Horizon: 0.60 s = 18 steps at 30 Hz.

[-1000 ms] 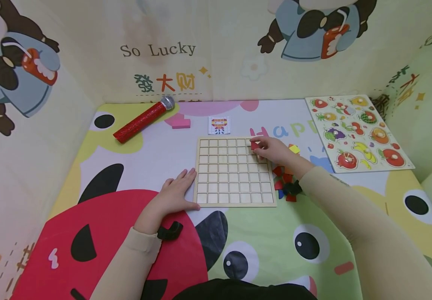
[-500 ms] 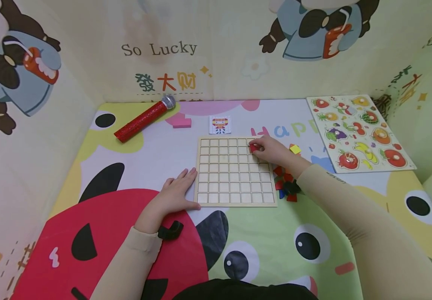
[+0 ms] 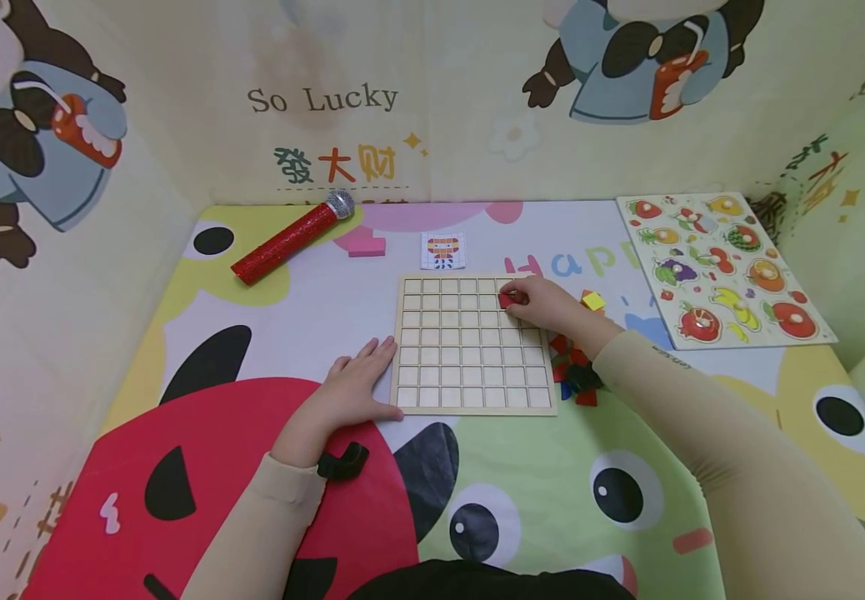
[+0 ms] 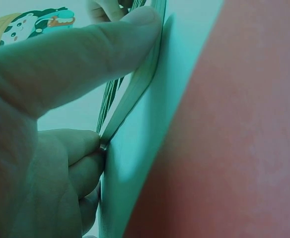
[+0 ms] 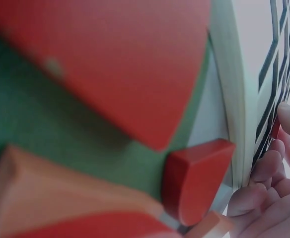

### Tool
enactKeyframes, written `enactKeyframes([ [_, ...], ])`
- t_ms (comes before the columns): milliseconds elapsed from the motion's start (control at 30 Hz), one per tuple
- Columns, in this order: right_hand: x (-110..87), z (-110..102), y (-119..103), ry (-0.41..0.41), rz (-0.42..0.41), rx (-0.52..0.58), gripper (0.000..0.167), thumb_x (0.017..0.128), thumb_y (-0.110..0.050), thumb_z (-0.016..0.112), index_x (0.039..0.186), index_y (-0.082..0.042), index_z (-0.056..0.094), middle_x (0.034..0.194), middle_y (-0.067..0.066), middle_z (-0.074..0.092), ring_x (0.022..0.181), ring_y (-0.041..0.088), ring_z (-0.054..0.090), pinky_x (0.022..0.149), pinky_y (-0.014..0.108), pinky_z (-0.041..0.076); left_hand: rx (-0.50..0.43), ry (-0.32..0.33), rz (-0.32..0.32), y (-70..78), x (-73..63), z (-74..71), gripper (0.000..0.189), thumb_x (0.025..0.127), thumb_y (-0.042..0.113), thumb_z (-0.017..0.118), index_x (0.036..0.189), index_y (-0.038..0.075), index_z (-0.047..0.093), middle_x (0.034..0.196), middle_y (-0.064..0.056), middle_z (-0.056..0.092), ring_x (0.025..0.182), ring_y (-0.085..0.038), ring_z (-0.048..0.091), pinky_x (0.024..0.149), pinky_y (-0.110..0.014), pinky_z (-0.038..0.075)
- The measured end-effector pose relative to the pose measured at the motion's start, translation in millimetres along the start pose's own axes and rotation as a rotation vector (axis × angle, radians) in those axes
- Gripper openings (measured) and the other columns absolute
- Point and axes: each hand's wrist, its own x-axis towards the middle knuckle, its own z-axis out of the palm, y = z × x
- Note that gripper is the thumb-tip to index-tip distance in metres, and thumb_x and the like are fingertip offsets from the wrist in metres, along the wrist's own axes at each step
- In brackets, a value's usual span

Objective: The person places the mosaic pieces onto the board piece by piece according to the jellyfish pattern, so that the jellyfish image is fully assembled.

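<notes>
A pale wooden grid board (image 3: 470, 357) lies flat on the patterned tabletop. My left hand (image 3: 352, 387) rests beside its left edge, fingers extended. In the left wrist view the thumb (image 4: 100, 54) reaches over the board's rim while the other fingers touch its side. Over the upper right cells, my right hand (image 3: 541, 302) pinches a small red block (image 3: 506, 300). Only a sliver of that block shows between the fingertips in the right wrist view. Right of the board lie several loose red, orange and blue pieces (image 3: 559, 344), partly hidden under the right wrist.
A yellow piece (image 3: 593, 301) lies beyond the right wrist. Behind the board is a small pattern card (image 3: 443, 251), with a pink block (image 3: 367, 247) to its left. A red microphone (image 3: 290, 242) lies at the back left, and a fruit picture board (image 3: 728, 271) at the back right.
My right hand has shifted slightly left and nearer to me over the upper right cells, still pinching the red block. The left hand stays at the board's edge.
</notes>
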Motion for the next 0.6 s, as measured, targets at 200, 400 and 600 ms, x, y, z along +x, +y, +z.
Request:
enactKeyframes([
  [200, -2.2, 0.4, -1.9, 0.007, 0.044, 0.031, 0.04, 0.088, -0.023, 0.057, 0.126, -0.012, 0.051, 0.102, 0.01, 0.055, 0.093, 0.024, 0.048, 0.081, 0.036, 0.044, 0.007, 0.006, 0.001, -1.0, 0.3, 0.8, 0.107, 0.061, 0.041, 0.079, 0.146, 0.017, 0.018, 0.152, 0.001, 0.019, 0.141, -0.024, 0.01, 0.106, -0.056, 0.016],
  [400, -3.9, 0.5, -2.8, 0.011, 0.064, 0.022, 0.037, 0.089, -0.023, 0.055, 0.125, -0.013, 0.051, 0.101, 0.01, 0.054, 0.093, 0.024, 0.047, 0.081, 0.036, 0.043, 0.003, -0.001, -0.009, -0.7, 0.7, 1.4, 0.108, 0.061, 0.041, 0.079, 0.146, 0.017, 0.017, 0.153, 0.001, 0.018, 0.141, -0.024, 0.01, 0.107, -0.056, 0.015],
  [600, -5.7, -0.9, -2.1, 0.028, 0.059, 0.019, 0.038, 0.089, -0.023, 0.055, 0.125, -0.012, 0.051, 0.104, 0.009, 0.054, 0.094, 0.024, 0.048, 0.082, 0.035, 0.044, -0.002, -0.003, -0.008, 0.6, 0.5, 0.1, 0.107, 0.061, 0.041, 0.079, 0.146, 0.017, 0.017, 0.153, 0.001, 0.018, 0.141, -0.024, 0.01, 0.107, -0.056, 0.015],
])
